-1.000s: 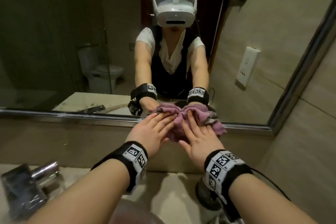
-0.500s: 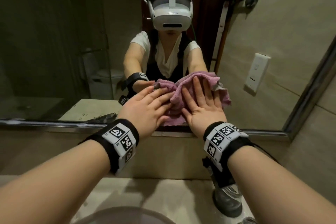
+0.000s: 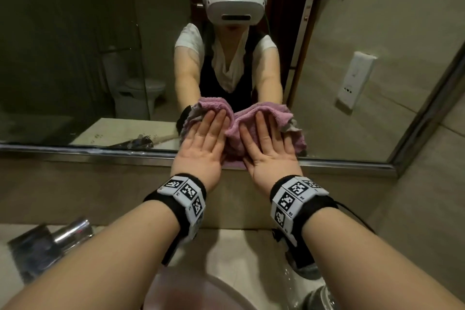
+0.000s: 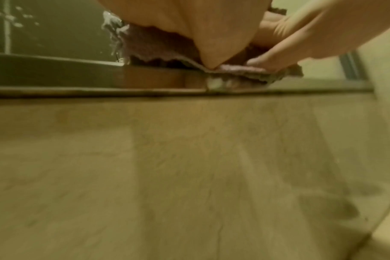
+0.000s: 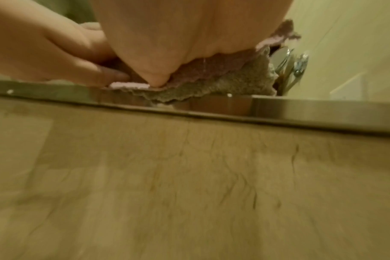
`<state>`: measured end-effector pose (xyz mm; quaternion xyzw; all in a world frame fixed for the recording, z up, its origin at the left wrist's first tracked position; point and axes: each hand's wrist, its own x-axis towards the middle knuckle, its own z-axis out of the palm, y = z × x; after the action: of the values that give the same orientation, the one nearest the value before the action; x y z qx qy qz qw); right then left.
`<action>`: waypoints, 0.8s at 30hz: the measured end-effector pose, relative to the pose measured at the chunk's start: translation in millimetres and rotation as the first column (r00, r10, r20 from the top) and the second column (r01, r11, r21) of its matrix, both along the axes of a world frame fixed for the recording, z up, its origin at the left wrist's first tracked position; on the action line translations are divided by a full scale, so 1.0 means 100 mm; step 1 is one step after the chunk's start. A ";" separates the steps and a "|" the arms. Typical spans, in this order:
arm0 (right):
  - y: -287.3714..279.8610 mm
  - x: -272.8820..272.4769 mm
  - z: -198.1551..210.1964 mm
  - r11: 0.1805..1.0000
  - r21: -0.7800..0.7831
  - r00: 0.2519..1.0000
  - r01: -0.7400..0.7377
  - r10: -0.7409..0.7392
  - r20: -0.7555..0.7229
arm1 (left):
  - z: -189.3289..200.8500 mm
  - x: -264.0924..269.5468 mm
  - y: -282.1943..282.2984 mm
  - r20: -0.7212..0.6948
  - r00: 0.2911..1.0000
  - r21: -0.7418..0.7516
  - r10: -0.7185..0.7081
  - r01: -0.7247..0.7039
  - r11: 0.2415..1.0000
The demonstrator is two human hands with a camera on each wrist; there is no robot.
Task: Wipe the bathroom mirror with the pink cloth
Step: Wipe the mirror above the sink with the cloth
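The pink cloth (image 3: 235, 133) is bunched flat against the bathroom mirror (image 3: 75, 58), just above its metal bottom frame (image 3: 100, 152). My left hand (image 3: 203, 138) and right hand (image 3: 268, 141) lie side by side on the cloth, fingers straight, palms pressing it to the glass. In the left wrist view the cloth (image 4: 158, 51) shows under my left palm (image 4: 189, 26), its lower edge near the frame. The right wrist view shows the cloth (image 5: 223, 77) under my right palm (image 5: 178, 35), its grey underside hanging onto the frame.
A chrome tap (image 3: 68, 231) stands at the lower left and a washbasin rim (image 3: 226, 289) lies below my arms. A glass (image 3: 317, 297) sits at the lower right. Beige tiled wall (image 3: 427, 184) borders the mirror on the right. Water droplets (image 4: 13, 19) speckle the glass at left.
Both hands slid the cloth up the mirror from the bottom frame, then came back down to just above the frame. The cloth has spread wider under the palms.
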<state>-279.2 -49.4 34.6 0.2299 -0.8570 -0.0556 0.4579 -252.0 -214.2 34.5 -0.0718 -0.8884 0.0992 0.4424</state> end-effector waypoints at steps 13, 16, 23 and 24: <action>-0.06 0.48 -0.26 0.997 0.080 0.929 -0.022 -0.009 0.369 | -0.39 0.47 -0.21 0.360 0.933 0.011 -0.002 -0.002 1.000; -0.12 0.50 -0.24 0.995 0.095 0.911 0.008 -0.046 0.410 | -0.33 0.57 -0.19 0.456 0.890 0.010 -0.003 -0.002 1.000; -0.25 0.38 0.11 0.976 0.218 0.900 -0.017 -0.080 0.428 | -0.06 0.60 -0.46 0.586 0.791 -0.107 0.173 -0.136 0.985; -0.30 0.35 0.19 0.978 0.206 0.904 -0.035 -0.057 0.424 | 0.00 0.61 -0.49 0.635 0.742 -0.128 0.216 -0.175 0.976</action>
<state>-243.7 -79.1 54.0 0.2785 -0.9270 -0.0959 0.2321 -190.9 -263.5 34.5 -0.0210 -0.9853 0.1408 0.0948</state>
